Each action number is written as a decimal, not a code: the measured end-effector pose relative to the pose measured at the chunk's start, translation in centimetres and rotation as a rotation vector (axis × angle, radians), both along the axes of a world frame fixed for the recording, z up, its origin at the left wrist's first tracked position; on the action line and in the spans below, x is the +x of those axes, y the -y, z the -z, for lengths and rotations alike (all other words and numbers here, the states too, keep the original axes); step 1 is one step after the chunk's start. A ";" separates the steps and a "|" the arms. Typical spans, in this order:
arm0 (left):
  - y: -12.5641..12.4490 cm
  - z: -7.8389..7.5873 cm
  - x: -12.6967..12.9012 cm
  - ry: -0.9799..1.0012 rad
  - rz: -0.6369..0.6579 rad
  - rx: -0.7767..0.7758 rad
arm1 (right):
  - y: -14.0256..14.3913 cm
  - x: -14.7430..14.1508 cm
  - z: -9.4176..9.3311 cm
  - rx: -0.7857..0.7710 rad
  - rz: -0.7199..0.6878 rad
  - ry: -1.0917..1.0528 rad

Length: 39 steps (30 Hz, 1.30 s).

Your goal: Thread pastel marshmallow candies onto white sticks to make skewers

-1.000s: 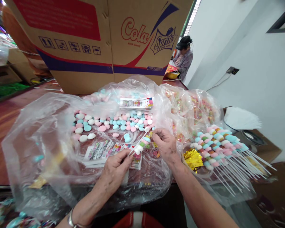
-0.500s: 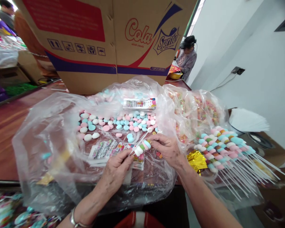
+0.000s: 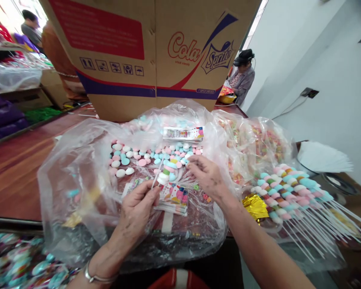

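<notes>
Candy skewer (image 3: 165, 173) sits over the open plastic bag (image 3: 78, 168) on the desk (image 3: 15, 176): your left hand (image 3: 138, 208) pinches its stick to steady it, your right hand (image 3: 206, 176) hovers half-curled over loose candies (image 3: 138, 156), apparently holding nothing, finished skewers (image 3: 289, 192) parked right.

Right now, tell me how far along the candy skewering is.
Done: a pile of finished skewers lies to the right, sticks fanned outward. In hand: the left hand pinches a white stick carrying a few candies, while the right hand reaches into the loose candies on the plastic bag. Left: many pink, blue and white pieces are unthreaded.
</notes>
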<state>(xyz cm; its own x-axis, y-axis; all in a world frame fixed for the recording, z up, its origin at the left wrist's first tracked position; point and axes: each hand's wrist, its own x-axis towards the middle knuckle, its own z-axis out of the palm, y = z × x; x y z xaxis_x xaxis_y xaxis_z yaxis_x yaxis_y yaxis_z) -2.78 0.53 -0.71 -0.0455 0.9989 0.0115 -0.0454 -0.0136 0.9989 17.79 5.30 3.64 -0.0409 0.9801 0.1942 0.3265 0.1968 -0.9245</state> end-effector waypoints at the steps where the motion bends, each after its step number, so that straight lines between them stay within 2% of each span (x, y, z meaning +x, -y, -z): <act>1: -0.1 -0.1 -0.3 0.028 -0.035 0.000 | -0.5 -0.7 -0.2 0.000 -0.017 0.190; 4: -0.3 -0.6 -0.6 0.106 -0.098 -0.023 | -1.6 -3.2 -0.7 -0.049 -0.093 0.715; 6: -0.3 -0.9 -0.7 0.137 -0.117 -0.036 | -2.0 -4.6 -0.8 -0.068 -0.142 0.937; 8: -0.2 -1.1 -0.8 0.153 -0.135 -0.035 | -2.2 -5.1 -0.6 -0.084 -0.192 1.053; 11: -0.1 -1.1 -1.2 0.168 -0.146 -0.037 | -2.6 -4.1 0.2 -0.092 -0.202 1.023; 14: -0.1 -1.0 -1.6 0.185 -0.154 -0.034 | -3.1 -2.5 1.0 0.029 -0.173 0.844; 17: -0.1 -0.9 -1.5 0.185 -0.148 -0.042 | -3.6 -2.5 1.5 0.160 -0.212 0.740; 23: -0.3 -0.7 -1.2 0.162 -0.153 -0.045 | -3.9 -4.7 3.2 0.256 -0.276 0.971; 28: -0.4 -0.1 -1.5 0.111 -0.106 -0.065 | -4.1 -5.0 4.4 0.340 -0.367 1.009; 30: -0.4 -0.1 -1.5 0.080 -0.089 -0.068 | -4.4 -4.9 4.5 0.269 -0.349 0.870; 34: -0.1 -1.3 -1.3 -0.084 -0.067 -0.036 | -5.0 -3.8 3.6 0.063 -0.161 0.505; 35: 0.0 -1.7 -1.3 -0.139 -0.059 -0.024 | -5.0 -3.3 3.2 0.013 -0.104 0.355; 37: 0.1 -2.1 -1.2 -0.233 -0.025 0.003 | -4.6 -2.2 2.3 -0.117 -0.032 -0.079; 39: 0.1 -2.2 -1.0 -0.291 0.024 0.024 | -3.9 -1.2 1.5 -0.246 -0.016 -0.512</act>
<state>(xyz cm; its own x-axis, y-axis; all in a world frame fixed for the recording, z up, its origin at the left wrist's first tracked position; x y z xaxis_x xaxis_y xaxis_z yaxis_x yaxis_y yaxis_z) -3.77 0.41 1.49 -0.0129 0.9989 0.0445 0.2424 -0.0400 0.9693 16.56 9.19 2.19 -0.0169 0.9990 -0.0405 -0.1764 -0.0429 -0.9834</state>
